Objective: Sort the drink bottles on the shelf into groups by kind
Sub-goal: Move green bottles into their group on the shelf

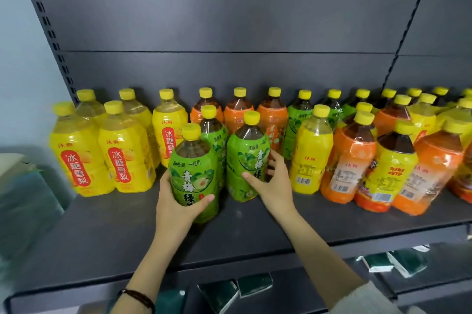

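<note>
My left hand grips a green-labelled tea bottle near the front middle of the dark shelf. My right hand holds a second green bottle just to its right, thumb across the label. A third green bottle stands behind them. Yellow-labelled bottles are grouped at the left. Orange-labelled bottles stand in the back row. To the right, yellow, orange and green bottles are mixed together.
The shelf's front strip before the bottles is bare metal. A slotted upright frames the left side. Green and white packets lie on the shelf below. A pale box sits at the far left.
</note>
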Tool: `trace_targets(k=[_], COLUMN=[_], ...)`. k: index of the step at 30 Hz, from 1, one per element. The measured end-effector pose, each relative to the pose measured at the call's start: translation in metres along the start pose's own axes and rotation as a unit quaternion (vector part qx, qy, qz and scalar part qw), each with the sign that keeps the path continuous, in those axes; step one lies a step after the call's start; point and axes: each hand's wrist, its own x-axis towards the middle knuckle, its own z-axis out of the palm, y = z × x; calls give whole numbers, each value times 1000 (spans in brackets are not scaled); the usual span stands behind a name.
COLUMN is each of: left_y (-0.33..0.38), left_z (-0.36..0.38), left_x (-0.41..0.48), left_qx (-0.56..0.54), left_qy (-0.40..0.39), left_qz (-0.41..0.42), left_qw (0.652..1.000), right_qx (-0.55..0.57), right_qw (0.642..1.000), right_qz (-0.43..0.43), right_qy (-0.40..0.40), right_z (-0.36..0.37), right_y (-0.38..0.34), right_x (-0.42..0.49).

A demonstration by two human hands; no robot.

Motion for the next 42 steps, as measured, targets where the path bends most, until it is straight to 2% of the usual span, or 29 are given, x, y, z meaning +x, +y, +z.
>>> trace_targets(k=[3, 6, 9, 12, 21, 25, 29, 33, 42], left_y=[-3, -4, -1, 3, 7, 9, 10, 10, 7], left_z=[1, 4, 12, 24, 49, 52, 54, 53, 44], left_x=[-2, -3, -8, -14, -26, -28, -30, -32, -41], left_qx=[1, 3, -2, -15, -13, -10, -8, -6, -10], left_qy=[-2, -8, -14, -14, 17, 30, 44, 55, 68], left_qz=[-1, -6, -7, -11, -19, -19, -23, -21, -18], left_qw=[1000, 1000, 1000, 1000, 1000, 999, 999, 998, 997], right_qx=[69, 112, 87, 24, 31, 115, 87, 57, 31], right_qw=[997, 986, 963, 952, 974, 981, 985, 990, 999], right_qz=[18, 34, 39, 66, 61, 65, 73, 46, 20], right_qy=[4, 116, 254, 298, 214, 141, 128, 118, 37], right_z=[-7, -29, -62, -92, -117, -135, -146, -135, -82], right_y=[7, 22, 39, 55, 75, 80, 81, 83, 64], right_x=[-5, -15, -23, -20, 7, 31, 51, 54, 66])
